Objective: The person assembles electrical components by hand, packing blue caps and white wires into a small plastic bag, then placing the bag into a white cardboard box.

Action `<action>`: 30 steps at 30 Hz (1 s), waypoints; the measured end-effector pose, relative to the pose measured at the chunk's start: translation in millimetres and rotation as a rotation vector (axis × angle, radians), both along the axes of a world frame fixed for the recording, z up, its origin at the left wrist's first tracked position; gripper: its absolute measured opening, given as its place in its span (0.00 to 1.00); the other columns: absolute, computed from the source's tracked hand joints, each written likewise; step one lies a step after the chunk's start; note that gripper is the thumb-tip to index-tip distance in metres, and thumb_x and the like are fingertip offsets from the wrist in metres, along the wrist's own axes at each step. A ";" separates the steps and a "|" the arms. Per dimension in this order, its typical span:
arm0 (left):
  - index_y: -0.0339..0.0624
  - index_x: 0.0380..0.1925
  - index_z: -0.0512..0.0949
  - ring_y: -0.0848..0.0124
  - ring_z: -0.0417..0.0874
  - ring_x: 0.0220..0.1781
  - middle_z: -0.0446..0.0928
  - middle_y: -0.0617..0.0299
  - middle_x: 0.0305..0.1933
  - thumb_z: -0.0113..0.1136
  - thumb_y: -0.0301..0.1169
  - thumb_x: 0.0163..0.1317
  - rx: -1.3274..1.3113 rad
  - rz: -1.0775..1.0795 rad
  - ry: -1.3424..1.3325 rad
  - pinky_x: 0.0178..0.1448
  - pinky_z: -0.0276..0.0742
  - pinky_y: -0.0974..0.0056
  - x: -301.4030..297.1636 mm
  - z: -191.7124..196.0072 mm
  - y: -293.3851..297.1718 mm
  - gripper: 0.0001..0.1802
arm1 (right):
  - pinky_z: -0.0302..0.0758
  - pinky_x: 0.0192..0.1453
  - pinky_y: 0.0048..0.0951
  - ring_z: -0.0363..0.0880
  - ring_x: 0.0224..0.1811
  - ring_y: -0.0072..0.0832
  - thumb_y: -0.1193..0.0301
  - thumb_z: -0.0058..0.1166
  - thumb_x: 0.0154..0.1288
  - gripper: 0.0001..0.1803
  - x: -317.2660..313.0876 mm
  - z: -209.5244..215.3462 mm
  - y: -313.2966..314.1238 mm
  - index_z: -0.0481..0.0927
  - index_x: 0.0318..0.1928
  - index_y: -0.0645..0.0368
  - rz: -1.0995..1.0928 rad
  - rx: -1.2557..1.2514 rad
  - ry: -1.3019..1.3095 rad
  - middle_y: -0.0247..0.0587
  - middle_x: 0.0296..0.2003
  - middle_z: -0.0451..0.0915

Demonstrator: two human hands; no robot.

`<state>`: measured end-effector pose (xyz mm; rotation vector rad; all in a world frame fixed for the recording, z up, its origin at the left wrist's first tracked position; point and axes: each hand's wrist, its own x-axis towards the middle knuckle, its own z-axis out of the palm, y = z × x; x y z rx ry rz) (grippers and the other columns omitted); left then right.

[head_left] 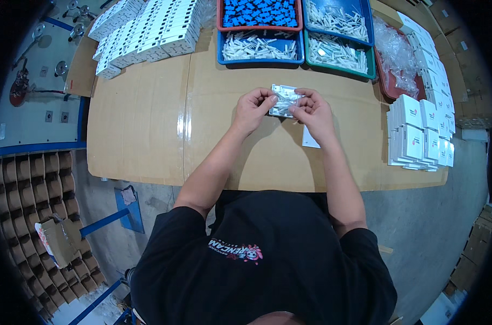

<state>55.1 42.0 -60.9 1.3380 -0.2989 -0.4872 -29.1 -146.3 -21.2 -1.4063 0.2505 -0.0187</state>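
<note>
Over the middle of the cardboard-covered table [137, 124], both my hands pinch a small, shiny, see-through packet [285, 99] with whitish contents that I cannot make out. My left hand [253, 112] grips its left edge between thumb and fingers. On the opposite side, my right hand [316, 115] is closed with the thumb on the packet's front and the fingers curled by its upper right corner. A flat white box or card [310, 138] lies on the table below my right hand, partly covered by it.
Beyond my hands stand a red bin [220, 17] of blue pieces and blue [262, 62] and green [372, 64] bins of slim white pieces. A red tray [388, 91] holds clear plastic bags. White boxes are stacked at far left [148, 40] and right [412, 127].
</note>
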 end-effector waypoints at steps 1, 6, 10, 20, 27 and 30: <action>0.35 0.46 0.81 0.81 0.80 0.35 0.82 0.65 0.37 0.63 0.29 0.71 0.000 -0.001 0.000 0.37 0.76 0.74 -0.3 0.0 -0.4 0.09 | 0.80 0.40 0.20 0.82 0.37 0.18 0.81 0.66 0.62 0.26 0.2 -2.4 0.0 0.73 0.60 0.67 -0.040 0.007 -0.011 0.37 0.38 0.82; 0.34 0.44 0.81 0.81 0.79 0.36 0.82 0.66 0.36 0.64 0.29 0.70 -0.026 -0.011 0.004 0.39 0.76 0.74 -1.4 1.3 -0.3 0.09 | 0.82 0.43 0.20 0.81 0.38 0.19 0.81 0.64 0.63 0.21 0.9 -5.1 3.2 0.76 0.56 0.68 -0.148 0.106 -0.035 0.37 0.40 0.82; 0.34 0.45 0.81 0.81 0.79 0.36 0.81 0.66 0.36 0.64 0.29 0.70 -0.046 -0.010 0.012 0.39 0.76 0.73 -3.0 3.7 -0.6 0.09 | 0.83 0.44 0.21 0.82 0.39 0.19 0.81 0.64 0.64 0.19 -0.5 -7.3 2.6 0.77 0.54 0.68 -0.180 0.129 -0.043 0.37 0.40 0.82; 0.36 0.43 0.81 0.82 0.78 0.35 0.81 0.67 0.34 0.61 0.30 0.73 0.045 -0.013 -0.068 0.37 0.73 0.75 -5.4 7.0 -1.9 0.08 | 0.83 0.44 0.21 0.82 0.39 0.19 0.79 0.65 0.65 0.17 -0.9 -10.9 2.4 0.78 0.53 0.68 -0.216 0.127 -0.081 0.38 0.40 0.83; 0.35 0.40 0.82 0.80 0.79 0.35 0.81 0.66 0.33 0.63 0.33 0.71 0.076 -0.084 -0.087 0.40 0.76 0.72 -5.6 5.2 0.2 0.10 | 0.83 0.43 0.22 0.82 0.38 0.19 0.78 0.65 0.65 0.15 0.5 -10.1 3.2 0.79 0.50 0.67 -0.255 0.118 -0.134 0.39 0.40 0.83; 0.35 0.40 0.82 0.80 0.79 0.35 0.81 0.67 0.34 0.64 0.32 0.70 0.077 -0.083 -0.094 0.40 0.76 0.72 -6.2 5.5 0.2 0.10 | 0.83 0.42 0.22 0.82 0.37 0.20 0.78 0.66 0.65 0.13 0.8 -10.1 3.1 0.79 0.48 0.66 -0.262 0.106 -0.154 0.38 0.38 0.84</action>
